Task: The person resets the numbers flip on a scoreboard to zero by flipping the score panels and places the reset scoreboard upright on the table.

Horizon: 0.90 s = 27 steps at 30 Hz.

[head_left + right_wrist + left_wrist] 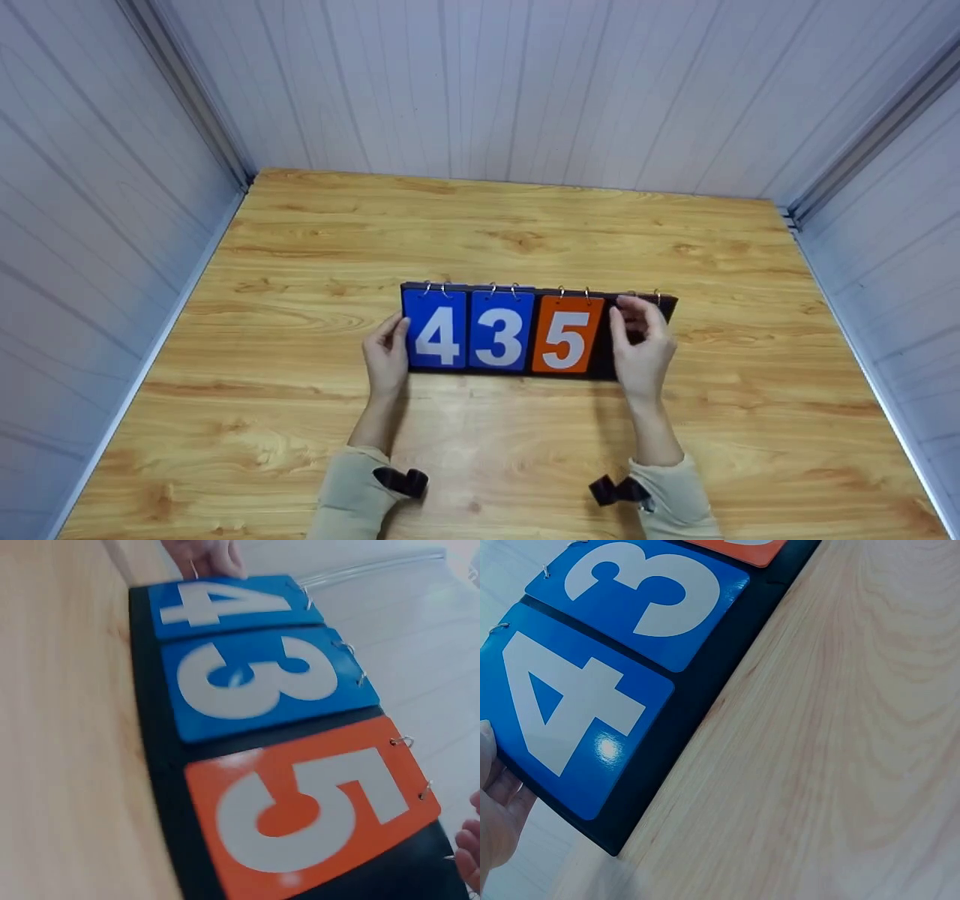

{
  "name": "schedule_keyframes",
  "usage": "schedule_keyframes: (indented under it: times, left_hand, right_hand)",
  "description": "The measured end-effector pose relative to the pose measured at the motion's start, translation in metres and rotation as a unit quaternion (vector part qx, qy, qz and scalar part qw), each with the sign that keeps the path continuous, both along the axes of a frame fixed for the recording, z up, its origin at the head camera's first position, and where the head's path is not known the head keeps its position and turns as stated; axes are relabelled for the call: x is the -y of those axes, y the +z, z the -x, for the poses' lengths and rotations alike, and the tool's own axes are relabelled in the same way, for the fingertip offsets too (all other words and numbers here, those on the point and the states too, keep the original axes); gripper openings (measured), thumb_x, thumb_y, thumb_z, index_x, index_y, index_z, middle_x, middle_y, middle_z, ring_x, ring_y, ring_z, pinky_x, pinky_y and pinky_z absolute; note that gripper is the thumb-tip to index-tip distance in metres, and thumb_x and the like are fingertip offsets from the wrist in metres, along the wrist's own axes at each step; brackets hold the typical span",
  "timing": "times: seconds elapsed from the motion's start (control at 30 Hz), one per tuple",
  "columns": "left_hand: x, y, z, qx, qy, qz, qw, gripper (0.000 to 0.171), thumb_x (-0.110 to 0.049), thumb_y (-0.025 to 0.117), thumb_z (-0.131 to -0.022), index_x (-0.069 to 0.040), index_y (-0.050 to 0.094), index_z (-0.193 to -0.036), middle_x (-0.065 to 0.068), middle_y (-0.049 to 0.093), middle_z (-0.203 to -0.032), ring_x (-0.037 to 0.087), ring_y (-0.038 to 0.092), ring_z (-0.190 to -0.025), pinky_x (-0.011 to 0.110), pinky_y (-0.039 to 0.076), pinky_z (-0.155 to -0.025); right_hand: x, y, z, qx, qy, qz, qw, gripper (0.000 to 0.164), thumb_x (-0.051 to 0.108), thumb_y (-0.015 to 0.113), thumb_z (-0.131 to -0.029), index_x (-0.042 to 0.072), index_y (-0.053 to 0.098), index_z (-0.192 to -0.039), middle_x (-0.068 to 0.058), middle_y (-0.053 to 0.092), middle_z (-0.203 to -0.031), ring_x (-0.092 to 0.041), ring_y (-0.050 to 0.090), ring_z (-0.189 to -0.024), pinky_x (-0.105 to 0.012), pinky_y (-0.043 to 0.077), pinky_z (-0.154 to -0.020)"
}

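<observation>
Left hand (386,360) clamped on the left end of a black number board (606,360): thumb at the front edge, other fingers behind it, as the left wrist view shows. Right hand (645,356) up at the board's other end, thumb and index curved, their tips close; can't tell whether they pinch anything or whether they touch the board. The board spans the space between the two hands, its face toward the person. Right beside the left thumb, a blue card with a white 4 (419,337); next one inward from those fingers, a blue card with a white 3 (485,352); then, nearer the right fingers, an orange card with a white 5 (546,360). Black surface between that orange card and the right thumb, and more of it behind the right hand. Metal rings (562,291) along the top edge, in pairs above the three cards; another pair just above the right fingertips, partly hidden. Behind both hands, toward the person, light sleeves (349,491) on both forearms, each with a black wrist device (409,482) on its inner side. Under and around everything, a wood-grain table (517,442); beyond the fingers and past the table's far edge, pale panelled walls (480,90), which also close in on both sides.
</observation>
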<state>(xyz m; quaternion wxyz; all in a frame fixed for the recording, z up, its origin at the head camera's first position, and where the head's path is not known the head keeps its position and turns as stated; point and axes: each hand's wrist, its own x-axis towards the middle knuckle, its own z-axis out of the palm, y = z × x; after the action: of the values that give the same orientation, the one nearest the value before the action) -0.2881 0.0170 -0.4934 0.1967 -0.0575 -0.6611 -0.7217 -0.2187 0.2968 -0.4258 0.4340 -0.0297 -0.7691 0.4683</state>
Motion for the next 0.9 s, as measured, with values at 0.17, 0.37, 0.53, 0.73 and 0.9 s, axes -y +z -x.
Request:
schedule_keyframes:
  times: [0.17, 0.37, 0.53, 0.73, 0.9]
  left_hand:
    - [0.002, -0.018, 0.008, 0.003, 0.002, -0.004, 1.0, 0.016, 0.007, 0.053, -0.084, 0.018, 0.059, -0.094, 0.029, 0.06, -0.09, 0.004, 0.058, -0.079, 0.018, 0.048, -0.073]
    - [0.001, -0.02, 0.011, 0.021, 0.011, -0.008, 0.9997, 0.016, 0.007, 0.054, -0.083, 0.017, 0.06, -0.093, 0.028, 0.061, -0.089, 0.004, 0.058, -0.078, 0.019, 0.048, -0.073]
    - [0.001, -0.018, 0.009, 0.02, 0.007, -0.007, 0.9997, 0.015, 0.008, 0.054, -0.083, 0.017, 0.06, -0.093, 0.029, 0.061, -0.089, 0.003, 0.058, -0.076, 0.018, 0.048, -0.072]
    - [0.0, 0.001, 0.0, 0.009, 0.001, -0.004, 1.0, 0.015, 0.011, 0.052, -0.083, 0.02, 0.058, -0.093, 0.032, 0.059, -0.089, 0.006, 0.058, -0.077, 0.017, 0.047, -0.072]
    - [-0.001, 0.006, -0.003, 0.017, -0.003, -0.006, 0.9998, 0.016, 0.01, 0.051, -0.083, 0.02, 0.058, -0.095, 0.031, 0.059, -0.091, 0.007, 0.058, -0.079, 0.019, 0.048, -0.073]
  right_hand:
    - [0.013, -0.01, -0.014, 0.056, -0.008, 0.036, 0.998, 0.024, -0.008, 0.065, -0.074, -0.014, 0.056, -0.095, -0.025, 0.06, -0.088, -0.028, 0.056, -0.073, -0.026, 0.048, -0.063]
    - [0.012, -0.042, -0.015, 0.086, -0.018, 0.054, 0.995, 0.032, -0.002, 0.072, -0.07, -0.012, 0.057, -0.096, -0.024, 0.06, -0.087, -0.034, 0.057, -0.074, -0.044, 0.047, -0.063]
    - [0.004, -0.078, -0.01, 0.088, -0.023, 0.044, 0.995, 0.032, 0.006, 0.078, -0.064, -0.006, 0.06, -0.087, -0.017, 0.062, -0.079, -0.028, 0.058, -0.068, -0.04, 0.05, -0.059]
    - [0.003, -0.094, -0.009, 0.105, -0.041, 0.019, 0.993, 0.027, 0.012, 0.081, -0.061, -0.001, 0.062, -0.076, -0.008, 0.061, -0.071, -0.019, 0.057, -0.061, -0.032, 0.049, -0.055]
    - [0.002, -0.096, -0.008, 0.124, -0.053, -0.004, 0.991, 0.021, 0.013, 0.08, -0.063, 0.002, 0.064, -0.068, -0.005, 0.061, -0.066, -0.015, 0.055, -0.057, -0.026, 0.047, -0.052]
